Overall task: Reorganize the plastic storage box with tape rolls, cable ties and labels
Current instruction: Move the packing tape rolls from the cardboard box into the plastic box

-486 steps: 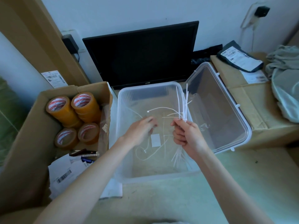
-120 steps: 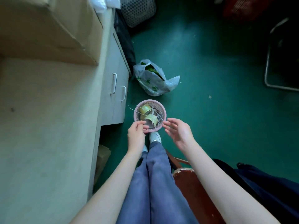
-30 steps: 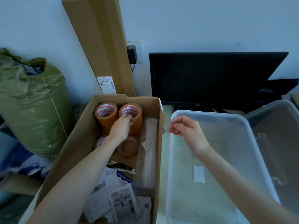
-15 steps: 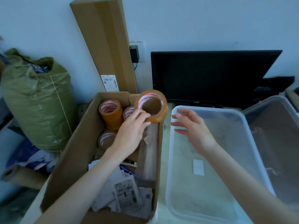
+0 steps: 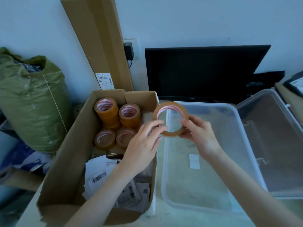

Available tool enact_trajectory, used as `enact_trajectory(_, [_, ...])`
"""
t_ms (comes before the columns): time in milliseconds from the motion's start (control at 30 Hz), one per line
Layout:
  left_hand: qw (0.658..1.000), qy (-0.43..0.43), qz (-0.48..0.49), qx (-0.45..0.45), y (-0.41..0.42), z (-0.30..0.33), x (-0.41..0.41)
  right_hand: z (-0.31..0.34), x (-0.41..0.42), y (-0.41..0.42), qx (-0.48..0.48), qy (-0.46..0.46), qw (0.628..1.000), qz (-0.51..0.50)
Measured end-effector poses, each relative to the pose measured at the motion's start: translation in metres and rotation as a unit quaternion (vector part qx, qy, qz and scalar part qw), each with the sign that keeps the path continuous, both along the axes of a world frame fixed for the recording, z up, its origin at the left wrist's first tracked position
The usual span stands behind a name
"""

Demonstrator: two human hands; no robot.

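Note:
A brown tape roll (image 5: pixel 173 106) hangs over the left rim of the clear plastic storage box (image 5: pixel 246 145). My left hand (image 5: pixel 144 141) pinches its lower left edge and my right hand (image 5: pixel 198 131) grips its lower right edge. The box holds only a small white label (image 5: pixel 194 161) on its bottom. Its clear lid (image 5: pixel 278 141) lies open to the right. Several more brown tape rolls (image 5: pixel 118 118) stand in the cardboard box (image 5: pixel 65 161) on the left, with printed labels (image 5: pixel 101 174) heaped at its near end.
A black monitor (image 5: pixel 205 72) stands behind the storage box. A tall cardboard carton (image 5: pixel 98 38) leans on the wall, beside a wall plug (image 5: pixel 128 50). A green sack (image 5: pixel 31 102) sits far left.
My left hand has carried the tape roll from above the cardboard box to the right, over the storage box rim. My right hand has come up and taken hold of it.

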State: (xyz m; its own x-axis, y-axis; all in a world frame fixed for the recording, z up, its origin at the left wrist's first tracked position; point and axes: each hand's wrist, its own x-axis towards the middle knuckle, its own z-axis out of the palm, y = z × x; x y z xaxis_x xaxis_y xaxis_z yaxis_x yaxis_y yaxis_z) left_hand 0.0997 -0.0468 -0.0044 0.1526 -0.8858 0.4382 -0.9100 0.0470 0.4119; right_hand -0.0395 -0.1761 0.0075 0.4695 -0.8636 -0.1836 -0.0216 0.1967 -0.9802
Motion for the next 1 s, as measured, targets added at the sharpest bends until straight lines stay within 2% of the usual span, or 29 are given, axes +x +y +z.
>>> enact_trajectory(167, [0.991, 0.123, 0.051, -0.013, -0.01, -0.004, 0.012, -0.024, -0.009, -0.032, 0.036, 0.031, 0.995, -0.086])
enact_trajectory(367, [0.977, 0.188, 0.097, 0.017, -0.023, -0.025, 0.029, -0.089, -0.006, -0.068, 0.077, 0.144, 0.981, -0.104])
enact_trajectory(667, [0.967, 0.215, 0.125, 0.048, -0.026, -0.043, 0.039, -0.167, 0.018, -0.08, 0.134, 0.217, 0.962, -0.102])
enact_trajectory(867, [0.965, 0.219, 0.128, 0.064, -0.025, -0.051, 0.043, -0.189, 0.02, -0.083, 0.09, 0.261, 0.956, -0.096])
enact_trajectory(1000, [0.965, 0.221, 0.128, 0.065, -0.029, -0.057, 0.043, -0.185, 0.016, -0.086, 0.032, 0.299, 0.952, -0.049])
